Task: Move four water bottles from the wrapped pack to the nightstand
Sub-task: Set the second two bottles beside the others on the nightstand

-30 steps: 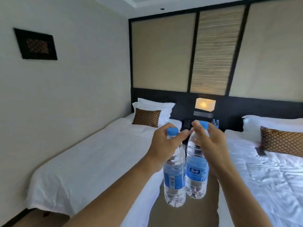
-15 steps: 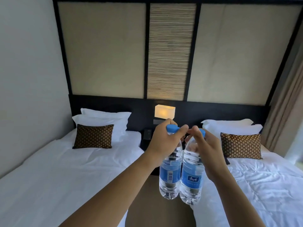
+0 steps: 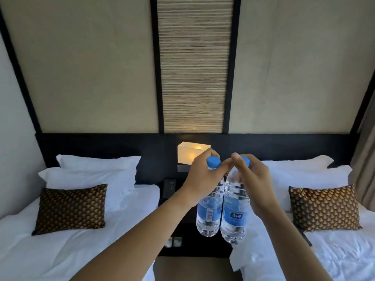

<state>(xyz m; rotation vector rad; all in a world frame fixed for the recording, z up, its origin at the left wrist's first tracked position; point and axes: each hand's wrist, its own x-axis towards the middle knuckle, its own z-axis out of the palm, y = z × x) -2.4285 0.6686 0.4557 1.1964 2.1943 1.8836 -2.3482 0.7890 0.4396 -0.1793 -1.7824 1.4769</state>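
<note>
On the far left is a bed with white sheets, two white pillows and a brown patterned cushion leaning on them. Next to it, in the gap between the two beds, sits the dark nightstand — a glowing lamp hangs on the black headboard above it, and two small glasses stand on its tabletop.

The left hand reaches out over that gap. Its fingers are wrapped tight around the neck of the left bottle, just under the blue cap. The bottle hangs straight down in the air, above the nightstand and not touching it. It has a blue label with a barcode.

Right beside it is the right bottle, and the two bottles touch along their sides. The right hand holds this one the same way — fingers pinched around the neck near the blue cap, which is partly hidden. This bottle hangs a bit lower. The two thumbs nearly meet in the middle.

On the far right is the second bed, white too, with another brown cushion and a curtain at the edge
</note>
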